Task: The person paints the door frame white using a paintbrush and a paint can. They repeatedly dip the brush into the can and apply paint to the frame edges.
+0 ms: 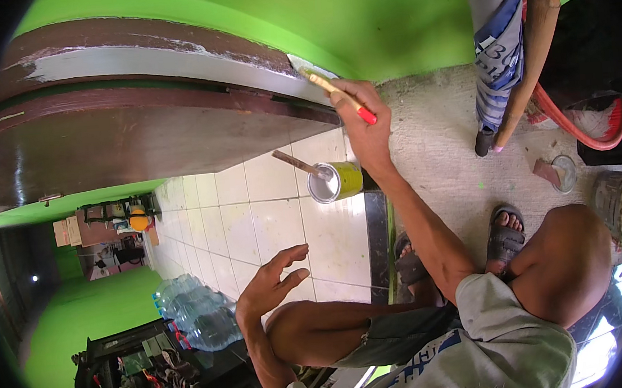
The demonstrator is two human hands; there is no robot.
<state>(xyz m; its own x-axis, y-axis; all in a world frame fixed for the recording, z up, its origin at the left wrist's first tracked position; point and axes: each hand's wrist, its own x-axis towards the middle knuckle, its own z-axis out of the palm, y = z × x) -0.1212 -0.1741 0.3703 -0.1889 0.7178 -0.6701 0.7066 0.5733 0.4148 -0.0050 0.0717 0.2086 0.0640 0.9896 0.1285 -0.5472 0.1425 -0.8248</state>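
Observation:
My right hand (364, 122) grips a paintbrush (348, 99) by its yellow, red-tipped handle. The bristle end rests at the foot of a brown door frame (134, 32), where a long band of white paint (172, 68) runs along the wood. Below that hand, a yellow paint can (346, 180) with white inside stands on the tiles, a flat stick (296, 162) leaning out of its mouth. My left hand (270, 283) hovers near my knee, thumb and fingers apart, holding nothing.
A brown door (142, 144) stands beside the frame, against a green wall (400, 22). A folded umbrella (500, 58) and a wooden pole (535, 48) lean at the right, near a bucket (618, 208). Wrapped water bottles (197, 314) and a black shelf (99, 367) are at lower left.

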